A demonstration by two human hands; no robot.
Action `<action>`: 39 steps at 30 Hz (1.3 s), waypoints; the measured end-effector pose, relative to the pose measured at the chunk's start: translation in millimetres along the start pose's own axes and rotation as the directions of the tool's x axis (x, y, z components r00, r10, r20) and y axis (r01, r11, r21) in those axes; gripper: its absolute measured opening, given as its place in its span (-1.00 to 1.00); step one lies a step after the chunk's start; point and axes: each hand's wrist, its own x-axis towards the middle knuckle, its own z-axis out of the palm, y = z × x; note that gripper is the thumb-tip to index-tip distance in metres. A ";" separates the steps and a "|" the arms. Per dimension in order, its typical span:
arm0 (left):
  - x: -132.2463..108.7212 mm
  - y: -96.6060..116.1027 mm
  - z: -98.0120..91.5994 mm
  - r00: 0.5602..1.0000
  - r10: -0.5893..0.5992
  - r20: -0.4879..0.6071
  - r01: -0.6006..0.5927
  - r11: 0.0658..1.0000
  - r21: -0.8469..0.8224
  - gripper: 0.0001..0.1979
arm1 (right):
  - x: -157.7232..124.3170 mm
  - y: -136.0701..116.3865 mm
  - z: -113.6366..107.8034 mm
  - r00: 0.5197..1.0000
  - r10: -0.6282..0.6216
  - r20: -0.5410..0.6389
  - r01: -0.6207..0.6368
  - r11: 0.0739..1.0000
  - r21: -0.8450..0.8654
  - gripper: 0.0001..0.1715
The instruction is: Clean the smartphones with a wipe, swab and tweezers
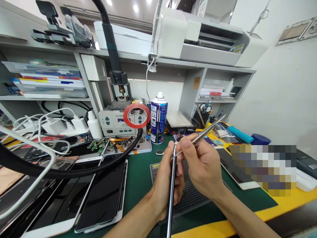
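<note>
In the head view my left hand is closed around a thin slab-shaped device with a shiny metal edge. The device stands edge-on to me, so its faces are hidden and I cannot tell whether it is a phone or a tablet. My right hand pinches slim metal tweezers. Their lower end meets the device's edge near its top, beside my left fingertips. Beneath both hands lies a dark perforated pad on the green mat.
Several tablets and screens lie at left, crossed by a black hose. Behind stand a hot-air station, a red tape roll, a spray can and a parts tray. Another tablet lies at right.
</note>
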 end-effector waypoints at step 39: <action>-0.1 0.7 -0.7 0.999 0.035 -0.005 -0.035 0.999 0.001 -0.35 | 0.2 -1.3 3.2 0.998 0.050 -0.038 -0.049 0.998 0.036 -0.67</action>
